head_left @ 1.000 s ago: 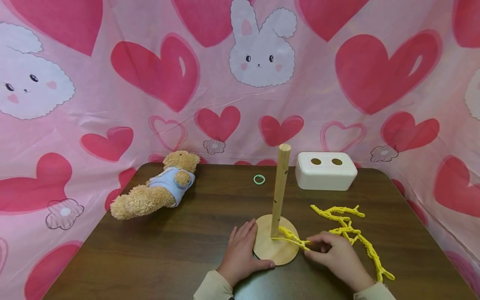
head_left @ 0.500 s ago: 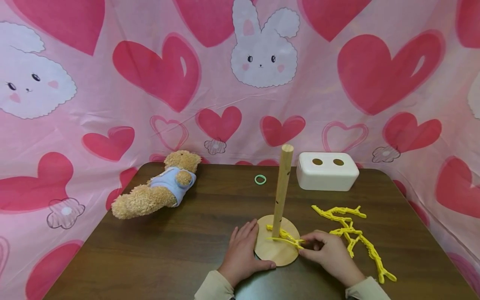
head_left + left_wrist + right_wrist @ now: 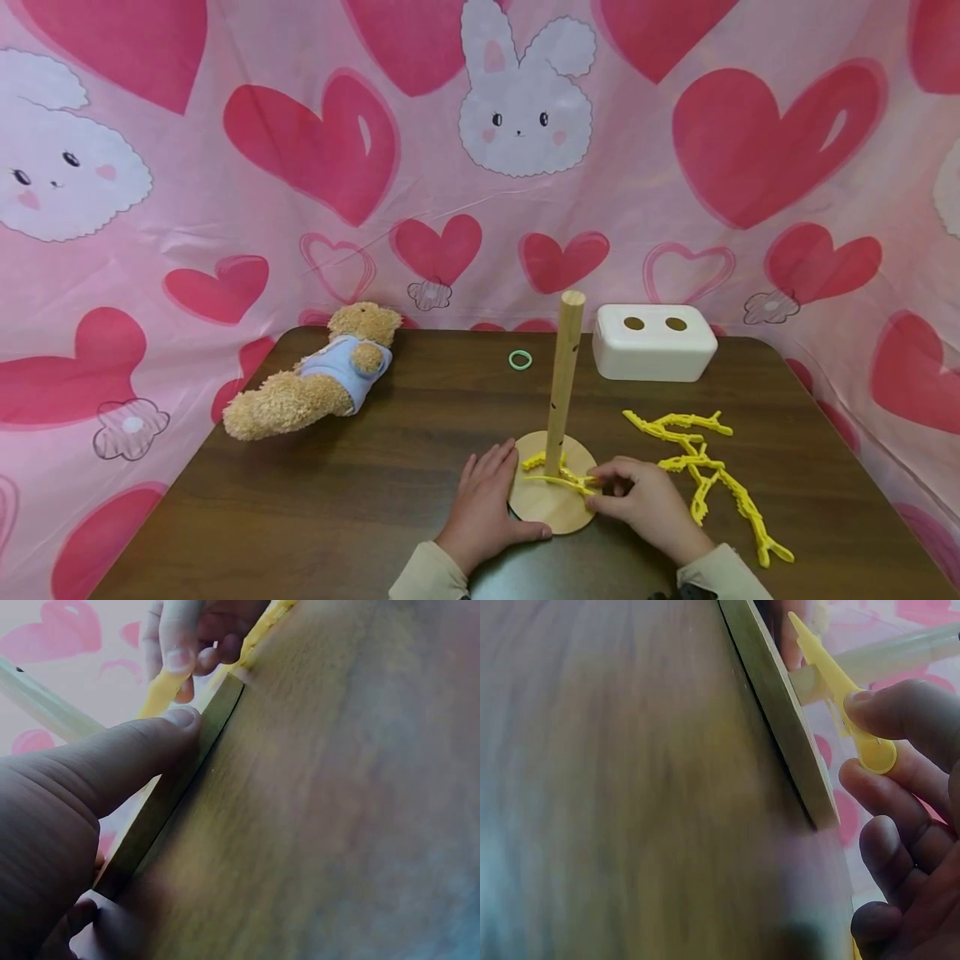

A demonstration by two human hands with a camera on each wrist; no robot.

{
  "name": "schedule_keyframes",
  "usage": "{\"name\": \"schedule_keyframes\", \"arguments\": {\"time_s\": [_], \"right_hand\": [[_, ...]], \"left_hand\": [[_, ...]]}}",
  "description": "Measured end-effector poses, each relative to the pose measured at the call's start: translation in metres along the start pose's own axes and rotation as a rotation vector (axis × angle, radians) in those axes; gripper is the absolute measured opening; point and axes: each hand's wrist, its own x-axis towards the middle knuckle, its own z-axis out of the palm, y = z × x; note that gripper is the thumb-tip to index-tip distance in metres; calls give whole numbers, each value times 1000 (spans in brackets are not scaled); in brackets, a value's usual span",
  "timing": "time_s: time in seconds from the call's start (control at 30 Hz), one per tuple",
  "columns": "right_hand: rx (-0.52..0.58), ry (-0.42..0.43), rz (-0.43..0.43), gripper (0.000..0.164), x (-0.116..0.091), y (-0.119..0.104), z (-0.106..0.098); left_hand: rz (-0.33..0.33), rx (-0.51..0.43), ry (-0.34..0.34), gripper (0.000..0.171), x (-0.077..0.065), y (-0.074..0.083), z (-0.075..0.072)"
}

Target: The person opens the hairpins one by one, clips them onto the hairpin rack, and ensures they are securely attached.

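A round wooden base (image 3: 551, 510) carries an upright wooden post (image 3: 564, 379) with small dark marks along it. My left hand (image 3: 483, 508) rests at the base's left side, fingers straight, its thumb over the front rim. Between thumb and fingers, my right hand (image 3: 651, 507) pinches a yellow plastic branch-shaped piece (image 3: 579, 484) at its right end. Low over the base, the prongs of that piece lie on both sides of the post's foot. In the right wrist view the pinched end of the yellow piece (image 3: 829, 667) looks rounded and hollow, beside the post.
More yellow branch-shaped pieces (image 3: 738, 492) lie to the right of my right hand. Toward the back stand a white box (image 3: 652, 358) with two round holes and a small green ring (image 3: 520, 360). A teddy bear (image 3: 330, 375) in a blue shirt lies at the back left.
My right hand has moved left, carrying the pinched yellow branch-shaped piece farther across the base, so its prongs now reach past the post. The left hand stays in place on the base.
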Motion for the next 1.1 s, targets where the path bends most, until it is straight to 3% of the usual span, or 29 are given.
{"name": "schedule_keyframes", "arguments": {"time_s": [0.53,0.77,1.1], "right_hand": [[58,-18,122,35,-3,-2,2],[65,40,148,38,-11,-5,-2],[-30,134,163,33,-34,-2,-18]], "left_hand": [[-1,0,-15,111,1,2,0],[3,-4,-11,111,0,0,0],[10,-5,7,113,-1,-1,2]]}}
